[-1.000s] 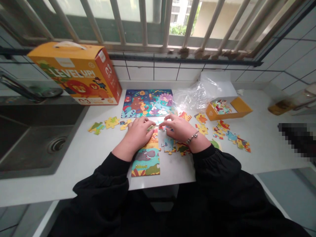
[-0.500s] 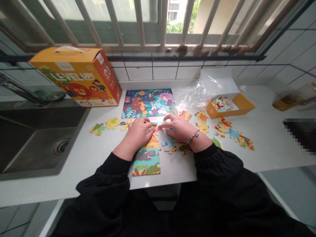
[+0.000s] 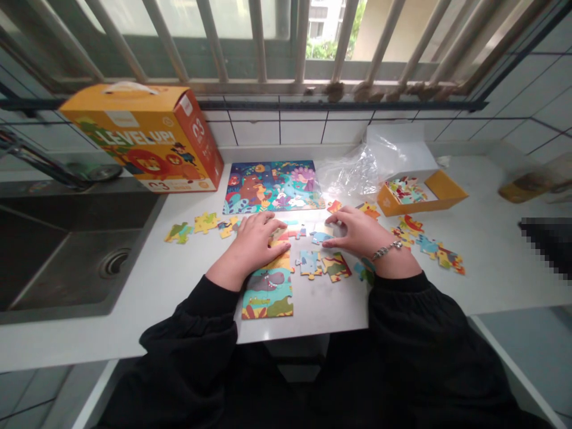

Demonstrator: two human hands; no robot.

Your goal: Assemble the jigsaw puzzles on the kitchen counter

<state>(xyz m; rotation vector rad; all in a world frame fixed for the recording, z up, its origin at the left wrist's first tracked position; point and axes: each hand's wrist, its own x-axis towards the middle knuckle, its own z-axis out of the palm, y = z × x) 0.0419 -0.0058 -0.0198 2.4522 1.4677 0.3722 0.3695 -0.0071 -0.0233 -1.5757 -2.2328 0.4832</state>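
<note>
Head view: joined puzzle strip (image 3: 267, 286) near front edge of desk (image 3: 187, 292).
Left hand (image 3: 255, 238) unclenched, fingers spread over strip's far end. Right hand (image 3: 360, 233), thumb and forefinger parted, at pale-blue piece (image 3: 320, 238); cannot tell whether gripped. Night-scene puzzle (image 3: 273, 186) beyond.

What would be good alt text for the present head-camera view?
A person's left hand rests on a partly joined animal puzzle, the right hand at a light-blue piece. Behind lie a dark-blue animal puzzle and, farther right, an open orange box of pieces.
</note>
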